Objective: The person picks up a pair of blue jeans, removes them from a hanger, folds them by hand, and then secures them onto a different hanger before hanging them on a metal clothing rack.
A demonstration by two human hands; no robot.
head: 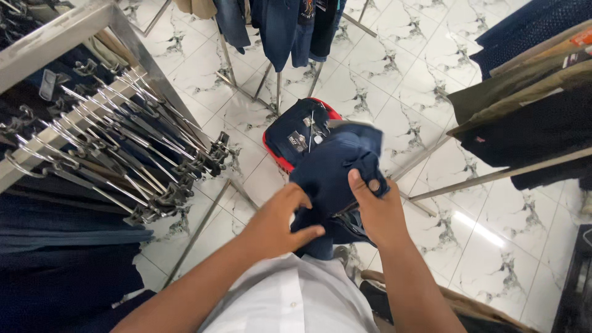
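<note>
Both hands grip dark jeans held up at chest height: right hand (377,213) pinches the waistband by the button, left hand (280,222) clasps the cloth (336,163). Folding looks barely begun. Below, a red basket (271,148) on the floor holds more tagged jeans (296,132).

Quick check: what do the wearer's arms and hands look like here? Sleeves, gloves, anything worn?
Both forearms are bare up to the frame edge: no sleeves in view. The left hand and right hand have no gloves, and no rings, watch or bands show. A white shirt covers the torso.
</note>
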